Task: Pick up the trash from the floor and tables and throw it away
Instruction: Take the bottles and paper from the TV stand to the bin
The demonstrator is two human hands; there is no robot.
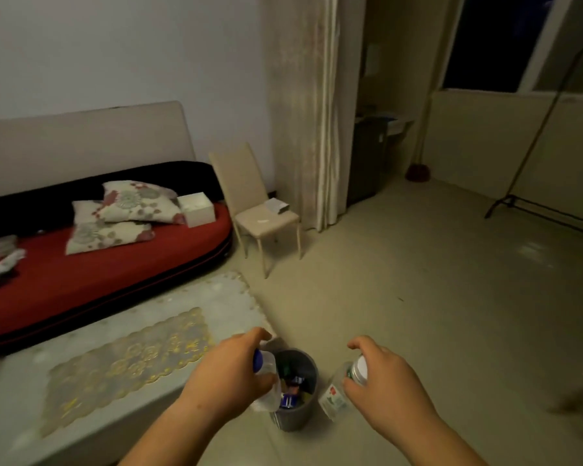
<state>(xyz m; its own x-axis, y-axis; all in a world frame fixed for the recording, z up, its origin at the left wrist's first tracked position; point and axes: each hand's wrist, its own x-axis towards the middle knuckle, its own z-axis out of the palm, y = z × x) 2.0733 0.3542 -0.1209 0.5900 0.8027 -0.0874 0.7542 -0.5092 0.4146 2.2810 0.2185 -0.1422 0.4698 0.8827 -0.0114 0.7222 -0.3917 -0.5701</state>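
Here, my left hand (229, 371) is curled round a clear bottle (267, 400) with a blue cap, held over the left rim of the grey bin (295, 419). My right hand (384, 381) grips a 2nd bottle (332, 396), white-capped with a green and red label, just right of the bin. The bin stands on the floor (418, 314) beside the bench (216, 307), with wrappers inside. A red sofa (98, 274) sits beyond.
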